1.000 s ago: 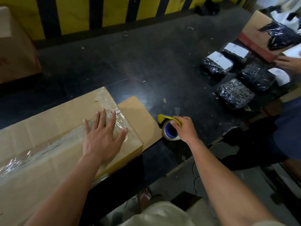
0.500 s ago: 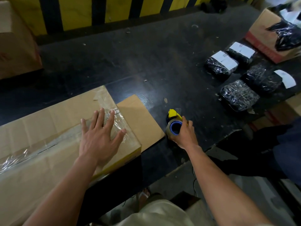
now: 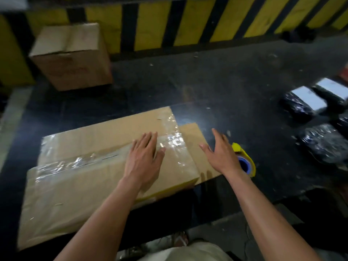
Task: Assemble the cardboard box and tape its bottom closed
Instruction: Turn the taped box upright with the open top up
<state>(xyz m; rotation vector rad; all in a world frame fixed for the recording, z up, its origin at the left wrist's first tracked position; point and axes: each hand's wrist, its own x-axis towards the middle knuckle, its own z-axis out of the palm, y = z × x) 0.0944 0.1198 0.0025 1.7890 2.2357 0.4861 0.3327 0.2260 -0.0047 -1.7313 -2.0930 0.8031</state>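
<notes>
A brown cardboard box (image 3: 90, 147) lies on the dark table with clear tape along its centre seam and across its right end. A side flap (image 3: 195, 144) sticks out flat on the right. My left hand (image 3: 145, 159) rests flat on the taped seam, fingers spread. Empty and with its fingers apart, my right hand (image 3: 222, 153) hovers over the flap's right edge. The tape dispenser (image 3: 244, 161), yellow with a blue-cored roll, sits on the table just right of that hand.
A closed cardboard box (image 3: 71, 55) stands at the back left against a yellow-and-black striped wall. Several black wrapped parcels with white labels (image 3: 301, 102) lie at the right. The table's front edge (image 3: 263, 200) runs below my right hand.
My right hand has let go of the tape dispenser and moved left toward the box. The view has swung left, bringing the back-left box into sight. My left hand stays on the seam.
</notes>
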